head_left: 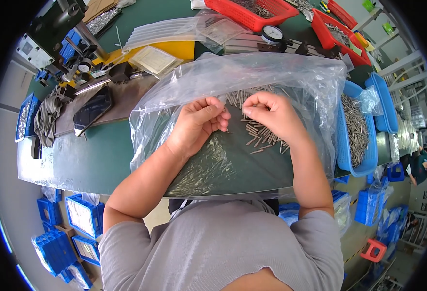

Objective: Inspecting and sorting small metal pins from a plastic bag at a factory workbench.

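My left hand (197, 120) is raised over the bench with its fingers curled in and the thumb against them. A thin sliver shows by its fingertips, too small to name. Just to the right, my right hand (275, 115) pinches thumb and forefinger together, and what lies between them is too small to tell. The two hands face each other, a little apart. Beneath and beyond them, many small slim metal pins (258, 135) lie loose on the dark green bench. A large clear plastic sheet or bag (167, 94) spreads around them, and more pins (203, 169) show nearer me.
A blue basket (369, 162) full of metal pieces stands at the right. Red baskets (254, 20) of parts line the back, near a dial gauge (272, 34). Left are a black phone (93, 110), a grey cloth (48, 116) and a gauge stand (80, 36).
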A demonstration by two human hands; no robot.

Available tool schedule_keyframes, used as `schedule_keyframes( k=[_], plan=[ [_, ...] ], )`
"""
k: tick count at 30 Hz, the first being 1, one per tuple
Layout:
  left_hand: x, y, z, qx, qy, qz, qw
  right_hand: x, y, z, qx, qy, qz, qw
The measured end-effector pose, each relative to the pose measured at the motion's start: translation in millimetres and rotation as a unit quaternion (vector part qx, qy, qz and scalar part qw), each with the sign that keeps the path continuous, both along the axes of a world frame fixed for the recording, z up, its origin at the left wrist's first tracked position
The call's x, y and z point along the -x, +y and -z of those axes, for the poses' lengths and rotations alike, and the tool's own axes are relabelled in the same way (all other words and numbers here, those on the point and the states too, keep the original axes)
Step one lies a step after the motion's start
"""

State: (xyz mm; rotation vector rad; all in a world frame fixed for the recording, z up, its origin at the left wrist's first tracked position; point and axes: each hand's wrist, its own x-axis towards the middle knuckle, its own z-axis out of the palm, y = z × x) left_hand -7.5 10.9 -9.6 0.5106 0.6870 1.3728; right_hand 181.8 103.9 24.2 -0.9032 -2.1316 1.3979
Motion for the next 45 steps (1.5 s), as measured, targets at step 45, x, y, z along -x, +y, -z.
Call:
schedule_keyframes(
  k=[45],
  plan=[
    [-11.9,4.2,1.5,-0.006,-0.003,0.055,0.998,7.8,-13.5,4.1,0.226,0.172,-0.047,0.958]
  ],
)
